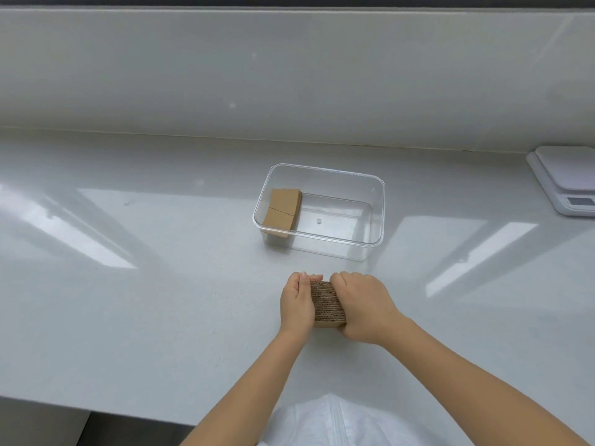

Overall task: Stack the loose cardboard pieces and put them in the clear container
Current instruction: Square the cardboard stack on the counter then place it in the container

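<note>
A stack of brown corrugated cardboard pieces (pixel 327 302) stands on edge on the white counter, its ribbed edges facing up. My left hand (pixel 297 302) presses flat against its left face and my right hand (pixel 363 305) clamps its right face, so both hands squeeze the stack between them. Just beyond the hands sits the clear container (pixel 376 217), a rectangular plastic box. Two groups of cardboard pieces (pixel 283 209) stand upright inside it against the left wall. The container's right part holds nothing.
A white kitchen scale (pixel 566 180) rests at the counter's far right edge. A glossy white backsplash (pixel 289 75) rises behind the counter. The counter's front edge (pixel 96 410) runs close to my body.
</note>
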`<state>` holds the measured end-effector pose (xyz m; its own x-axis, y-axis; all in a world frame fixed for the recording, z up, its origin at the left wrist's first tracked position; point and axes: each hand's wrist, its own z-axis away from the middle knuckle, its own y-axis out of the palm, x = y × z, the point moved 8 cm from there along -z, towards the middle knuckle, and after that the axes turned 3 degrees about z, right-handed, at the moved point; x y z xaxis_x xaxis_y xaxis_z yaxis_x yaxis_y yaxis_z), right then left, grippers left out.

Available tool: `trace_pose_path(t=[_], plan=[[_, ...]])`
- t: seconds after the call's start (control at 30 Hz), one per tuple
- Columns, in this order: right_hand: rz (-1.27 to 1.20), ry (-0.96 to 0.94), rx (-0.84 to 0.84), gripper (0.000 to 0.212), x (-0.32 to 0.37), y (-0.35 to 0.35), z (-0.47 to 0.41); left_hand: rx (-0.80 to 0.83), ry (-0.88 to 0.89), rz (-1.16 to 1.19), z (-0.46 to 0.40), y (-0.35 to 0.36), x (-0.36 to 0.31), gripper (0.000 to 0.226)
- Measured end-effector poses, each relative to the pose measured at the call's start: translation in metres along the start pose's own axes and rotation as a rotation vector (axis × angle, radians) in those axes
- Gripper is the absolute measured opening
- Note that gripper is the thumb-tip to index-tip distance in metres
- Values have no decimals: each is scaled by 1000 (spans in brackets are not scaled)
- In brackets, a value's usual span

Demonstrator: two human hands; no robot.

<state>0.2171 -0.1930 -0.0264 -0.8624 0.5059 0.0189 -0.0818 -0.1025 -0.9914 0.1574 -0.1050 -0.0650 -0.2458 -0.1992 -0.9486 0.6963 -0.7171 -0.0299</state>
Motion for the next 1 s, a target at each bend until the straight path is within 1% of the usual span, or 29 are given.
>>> trace_pose_path(t=[0.07, 0.1, 0.2, 0.33, 0.4, 0.43, 0.47, 0.53, 0.57, 0.6, 0.67, 0.73, 0.77, 0.83, 0.9, 0.93, 1.0], plan=[[32, 18, -11, 51, -1, -4, 3, 34, 58, 35, 4, 4, -2, 32], [27, 23, -1, 50, -1, -1, 4, 57, 61, 39, 5, 6, 1, 32], [-12, 23, 40, 41, 0, 8, 9, 100, 46, 22, 5, 7, 11, 32], [-54, 24, 66, 41, -2, 1, 7, 109, 14, 23, 4, 8, 7, 33], [-97, 40, 88, 41, -5, 0, 6, 158, -28, -5, 3, 9, 3, 35], [-155, 65, 101, 41, -7, 0, 7, 202, -43, 8, 2, 8, -2, 39], [-246, 110, 106, 41, -11, -3, 8, 253, -47, 72, 0, 6, -11, 42], [-520, 251, 91, 43, -21, -15, 12, 335, -87, 314, -3, -1, -34, 47], [-689, 327, 76, 45, -27, -24, 14, 363, -87, 396, -5, -7, -48, 48], [-870, 389, 71, 47, -30, -31, 15, 395, -71, 411, -4, -11, -60, 52], [-1214, 439, 82, 53, -31, -44, 14, 458, -55, 310, 0, -14, -77, 68], [-1445, 442, 107, 59, -28, -54, 10, 534, -56, 169, 11, -6, -88, 75], [-1517, 434, 119, 58, -26, -58, 8, 544, -78, 132, 13, -1, -91, 74], [-1606, 409, 154, 48, -20, -64, 4, 518, -147, 149, 14, 5, -94, 65], [-1644, 383, 184, 33, -14, -68, 2, 494, -197, 169, 11, 10, -97, 47], [-1653, 380, 195, 30, -14, -69, 1, 493, -220, 168, 8, 12, -98, 41], [-1675, 390, 203, 28, -15, -69, -1, 485, -257, 151, 3, 16, -101, 38]])
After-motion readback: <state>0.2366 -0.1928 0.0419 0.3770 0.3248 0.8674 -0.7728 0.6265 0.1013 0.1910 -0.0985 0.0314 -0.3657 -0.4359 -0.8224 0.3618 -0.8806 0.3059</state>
